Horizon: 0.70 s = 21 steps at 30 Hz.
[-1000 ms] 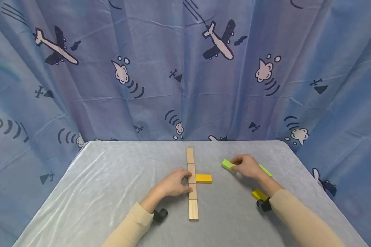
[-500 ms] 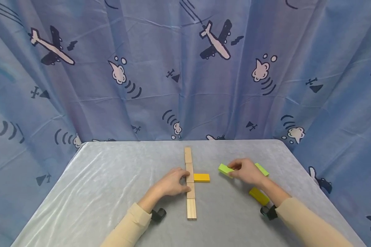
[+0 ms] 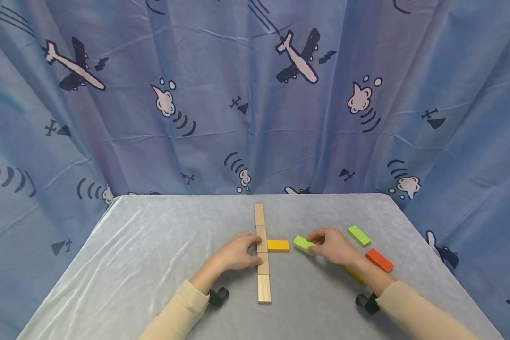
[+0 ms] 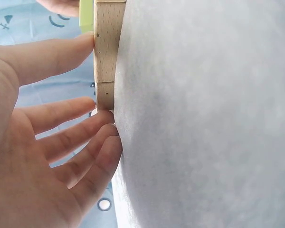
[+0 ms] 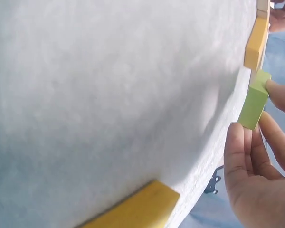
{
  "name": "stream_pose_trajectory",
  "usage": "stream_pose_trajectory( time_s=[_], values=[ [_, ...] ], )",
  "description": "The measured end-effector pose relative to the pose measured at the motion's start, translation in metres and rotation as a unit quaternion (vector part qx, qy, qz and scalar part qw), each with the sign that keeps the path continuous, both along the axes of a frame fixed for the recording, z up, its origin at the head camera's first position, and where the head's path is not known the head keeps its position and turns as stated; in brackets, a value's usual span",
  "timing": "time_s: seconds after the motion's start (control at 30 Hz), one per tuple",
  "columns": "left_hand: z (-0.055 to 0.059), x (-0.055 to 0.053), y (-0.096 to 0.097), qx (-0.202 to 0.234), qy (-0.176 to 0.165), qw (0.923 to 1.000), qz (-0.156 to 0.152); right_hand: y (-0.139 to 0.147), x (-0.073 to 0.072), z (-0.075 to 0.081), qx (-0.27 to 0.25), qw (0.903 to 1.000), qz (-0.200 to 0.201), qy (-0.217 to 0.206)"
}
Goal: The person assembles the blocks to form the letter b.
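We see the right hand [image 3: 333, 246] pinching a light green block [image 3: 303, 243] between thumb and fingertips, the other fingers loosely curled. The block is a small, flat, oblong brick with plain painted faces. Its long axis runs across the table [image 3: 153, 245], slightly slanted, with its free end pointing left toward a yellow block [image 3: 278, 245]; the two are near but apart. In the right wrist view the green block [image 5: 254, 102] sits at the table's edge line with a fingertip on its far end and the thumb [image 5: 236, 156] below it.

The left hand [image 3: 237, 255] lies flat with its fingers relaxed and nearly straight, fingertips [image 4: 97, 111] touching the side of a row of plain wooden blocks [image 3: 261, 252]. That row runs away from us, end to end, and the yellow block butts against its right side.

Right of the hand lie a second green block [image 3: 359, 235], an orange block [image 3: 379, 260] and another yellow block [image 3: 353, 274], mostly hidden by the forearm.
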State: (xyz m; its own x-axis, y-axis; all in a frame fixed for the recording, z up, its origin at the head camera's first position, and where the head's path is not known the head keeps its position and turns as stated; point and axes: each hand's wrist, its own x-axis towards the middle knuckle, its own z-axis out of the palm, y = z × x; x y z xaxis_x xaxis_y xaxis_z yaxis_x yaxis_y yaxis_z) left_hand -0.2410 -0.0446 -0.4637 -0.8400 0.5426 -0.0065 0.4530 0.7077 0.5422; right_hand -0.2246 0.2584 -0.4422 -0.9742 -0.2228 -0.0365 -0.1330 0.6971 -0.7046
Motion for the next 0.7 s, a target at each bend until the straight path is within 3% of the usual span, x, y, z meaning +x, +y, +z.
stream_pose_trajectory(
  time_s=[0.3, 0.7],
  values=[
    [0.001, 0.001, 0.000, 0.000, -0.003, 1.0000, 0.001, -0.009, 0.005, -0.007, -0.001, 0.9997, -0.015, -0.016],
    [0.000, 0.000, 0.000, 0.001, -0.002, 1.0000, 0.002, -0.012, 0.003, -0.013, 0.023, 0.9997, 0.003, 0.004]
  ],
)
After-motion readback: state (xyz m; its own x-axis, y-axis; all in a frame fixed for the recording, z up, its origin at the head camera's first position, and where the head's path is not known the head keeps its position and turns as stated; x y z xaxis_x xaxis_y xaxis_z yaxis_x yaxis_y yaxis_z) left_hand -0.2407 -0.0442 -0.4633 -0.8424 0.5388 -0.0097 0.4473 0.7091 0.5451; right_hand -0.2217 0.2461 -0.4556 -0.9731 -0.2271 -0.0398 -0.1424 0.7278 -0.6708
